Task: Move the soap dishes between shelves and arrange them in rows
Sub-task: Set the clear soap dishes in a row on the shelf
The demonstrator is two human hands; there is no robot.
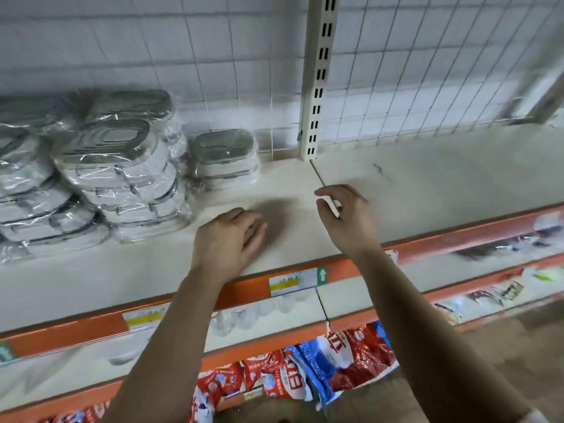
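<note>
Plastic-wrapped white soap dishes with grey lids stand in stacks on the top shelf [290, 181]. A tall stack [122, 175] sits at the left, with more stacks [24, 190] beyond it at the frame's edge. A low stack of two [225, 160] stands behind, near the upright post. My left hand [232, 236] hovers over bare shelf just right of the tall stack, fingers relaxed and holding nothing. My right hand [348, 215] is raised above the shelf seam, fingers loosely spread, also holding nothing.
A slotted white post [317, 87] and a wire grid back panel [427, 71] rise behind the shelf. Orange shelf edges carry price labels [296, 280]. Clear containers [253, 312] sit on the shelf below, and red and blue bags [320, 370] lie lower down.
</note>
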